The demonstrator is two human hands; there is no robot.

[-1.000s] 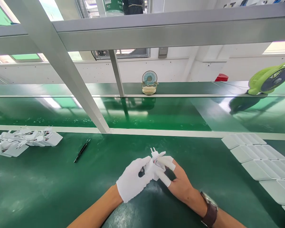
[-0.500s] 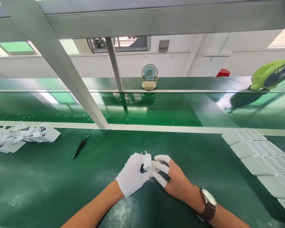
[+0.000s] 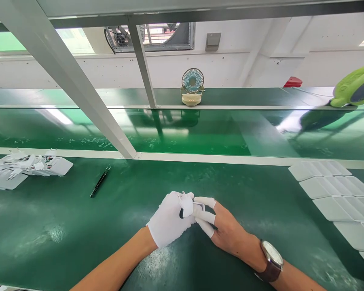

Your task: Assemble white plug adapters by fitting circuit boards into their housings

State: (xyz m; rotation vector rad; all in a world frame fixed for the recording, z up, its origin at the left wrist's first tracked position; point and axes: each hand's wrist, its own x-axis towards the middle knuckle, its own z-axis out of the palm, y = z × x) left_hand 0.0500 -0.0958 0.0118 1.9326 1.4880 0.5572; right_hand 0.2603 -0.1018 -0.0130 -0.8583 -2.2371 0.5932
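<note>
My left hand (image 3: 167,220), in a white glove, is closed around a small white plug piece (image 3: 187,205) with two thin prongs at its top. My right hand (image 3: 223,226) wears white finger covers and has its fingertips pinched on the right side of the same piece, by a thin pale-edged part. Between them the fingers hide much of the plug piece, so its full shape cannot be made out. Both hands are above the green table (image 3: 133,194), close together.
White housings with cords (image 3: 36,165) are heaped at the left. A black pen-like tool (image 3: 100,182) lies nearer the middle. Rows of white covers (image 3: 330,188) line the right side. A slanted metal post (image 3: 87,103) stands beyond, with a small fan (image 3: 192,87) and a green fan (image 3: 354,87) further back.
The plug piece has turned slightly between my fingers, and its pale-edged part sits more upright. Both hands stay together on it. The camera view has shifted a little.
</note>
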